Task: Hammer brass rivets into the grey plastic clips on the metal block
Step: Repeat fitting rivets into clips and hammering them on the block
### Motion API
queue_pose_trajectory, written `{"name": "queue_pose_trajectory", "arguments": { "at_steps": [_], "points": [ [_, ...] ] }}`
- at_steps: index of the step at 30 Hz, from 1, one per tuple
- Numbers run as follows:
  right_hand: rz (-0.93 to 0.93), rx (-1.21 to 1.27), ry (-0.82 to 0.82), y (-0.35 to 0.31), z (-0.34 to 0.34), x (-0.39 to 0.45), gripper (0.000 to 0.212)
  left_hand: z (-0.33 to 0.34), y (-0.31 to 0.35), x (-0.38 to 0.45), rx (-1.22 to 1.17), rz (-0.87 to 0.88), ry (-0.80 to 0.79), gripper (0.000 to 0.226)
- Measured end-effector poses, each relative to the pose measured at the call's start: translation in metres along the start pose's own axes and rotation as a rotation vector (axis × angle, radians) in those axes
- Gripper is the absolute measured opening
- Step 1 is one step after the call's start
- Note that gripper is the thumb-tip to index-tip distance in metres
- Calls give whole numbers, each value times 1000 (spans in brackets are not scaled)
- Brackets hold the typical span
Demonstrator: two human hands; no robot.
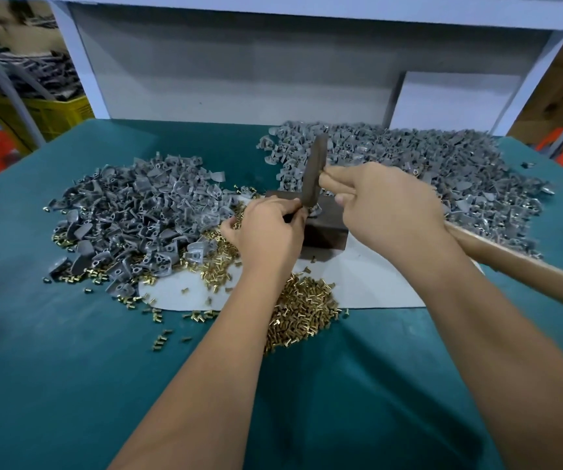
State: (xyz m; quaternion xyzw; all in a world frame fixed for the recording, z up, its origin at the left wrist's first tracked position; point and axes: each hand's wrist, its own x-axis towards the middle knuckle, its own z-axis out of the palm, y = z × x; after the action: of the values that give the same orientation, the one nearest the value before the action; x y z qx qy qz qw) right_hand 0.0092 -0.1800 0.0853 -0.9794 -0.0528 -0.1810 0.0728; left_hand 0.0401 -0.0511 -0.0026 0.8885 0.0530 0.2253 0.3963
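A dark metal block [327, 232] sits on a white sheet [368, 283] in the middle of the table. My left hand [266, 225] pinches a small grey plastic clip [295, 215] at the block's left top edge. My right hand [385, 201] grips the wooden handle of a hammer [314, 174], near its dark head. The head stands almost upright, its lower face down on the block beside the clip. Loose brass rivets [300, 310] lie heaped in front of the block, under my left forearm. The rivet in the clip is hidden.
A heap of grey clips mixed with rivets [130, 215] lies at the left, and a larger heap of grey clips [425, 171] at the back right. The table has a teal cover [69, 368]. A white panel [239, 83] closes the back. A yellow crate [52, 113] stands beyond the left edge.
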Motion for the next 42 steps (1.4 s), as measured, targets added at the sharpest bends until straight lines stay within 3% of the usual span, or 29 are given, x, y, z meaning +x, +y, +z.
{"name": "queue_pose_trajectory", "arguments": {
  "at_steps": [2, 5, 9, 12, 15, 19, 23, 27, 30, 33, 35, 42],
  "points": [
    [29, -9, 9, 0, 1, -1, 48, -1, 1, -1, -5, -4, -4, 19],
    [63, 32, 153, 1, 6, -9, 48, 0, -1, 1, -20, -25, -3, 19],
    [10, -3, 36, 4, 4, -6, 46, 0, 0, 0, 14, -15, -4, 20],
    [41, -36, 155, 5, -1, -3, 45, 0, 1, 1, -19, -43, -1, 19],
    [-10, -86, 21, 5, -2, -1, 35, 0, 1, 1, 7, -23, -17, 19],
    [-4, -11, 108, 3, -2, -5, 41, 0, 1, 1, -28, -39, -6, 17],
    [-58, -85, -30, 3, -3, 7, 29, -3, 3, -3, -46, -13, -9, 17],
    [73, 115, 106, 6, 8, 7, 43, -5, 2, -2, -25, -4, -36, 19],
    [229, 167, 174, 16, 28, -2, 38, -9, 1, 3, -155, -12, -105, 18],
    [344, 133, 149, 26, 42, -8, 30, -14, 4, 3, -285, -85, -109, 10],
    [378, 96, 126, 31, 47, -8, 26, -16, 5, 3, -350, -108, -114, 21],
    [410, 31, 64, 50, 64, -14, 17, -23, 3, 3, -450, -58, -113, 19]
  ]
}}
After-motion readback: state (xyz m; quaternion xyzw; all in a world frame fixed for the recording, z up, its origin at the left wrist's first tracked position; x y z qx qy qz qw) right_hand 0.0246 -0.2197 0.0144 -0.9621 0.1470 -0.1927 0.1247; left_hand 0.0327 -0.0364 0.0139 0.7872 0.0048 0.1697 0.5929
